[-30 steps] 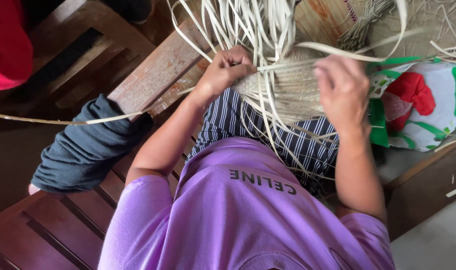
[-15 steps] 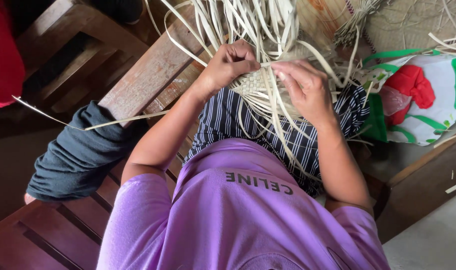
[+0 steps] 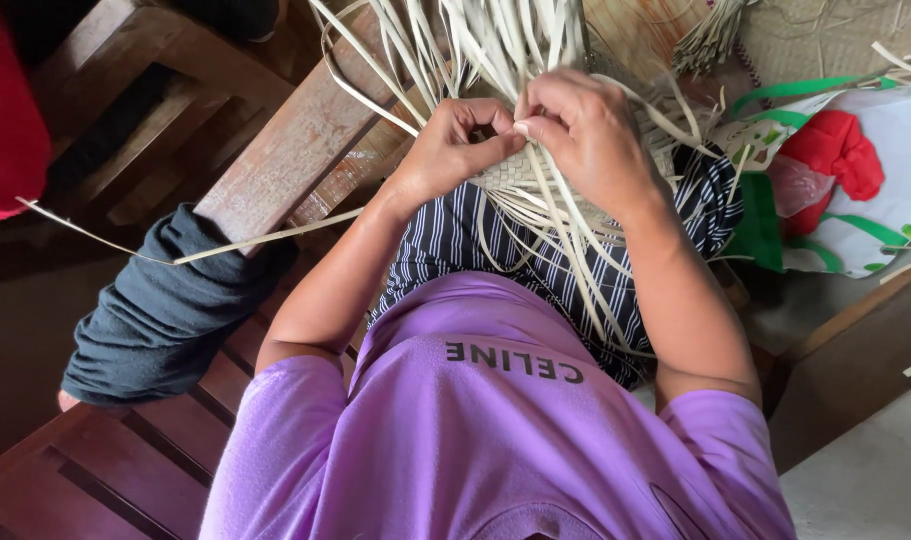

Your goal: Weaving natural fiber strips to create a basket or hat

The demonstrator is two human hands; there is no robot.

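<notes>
Woven palm-strip mat piece (image 3: 535,170), pale and half made, sits on my lap over the striped trousers (image 3: 455,235), directly under both sets of fingertips. Its woven patch is small; loose strips (image 3: 475,40) fan out above the fingers and more trail below them toward my body.

Left hand (image 3: 455,145): fingers curled tight, thumb and forefinger pinched on a strip at the top edge of the weave. Right hand (image 3: 585,135): fingers narrow and bent, tips meeting the left thumb, pinching what looks like the same strip or its neighbour; I cannot tell which. The two hands touch at the fingertips.

Step in hand, as I judge it: tucking one strip across the weave at its working edge. The next move would call for keeping the pinch firm while the strip is drawn snug, without letting the crossing strips slip out of order.

Outward from the fingers: left of the left knuckles, a worn wooden bench rail (image 3: 295,150); one long stray strip (image 3: 245,245) runs across it onto a dark grey folded cloth (image 3: 165,310). Right of the right hand, a white bag with red and green print (image 3: 855,180). Beyond the fingertips, a tied bundle of strips (image 3: 710,35) on a woven floor mat (image 3: 825,40). Purple shirt (image 3: 475,440) nearest the camera.
</notes>
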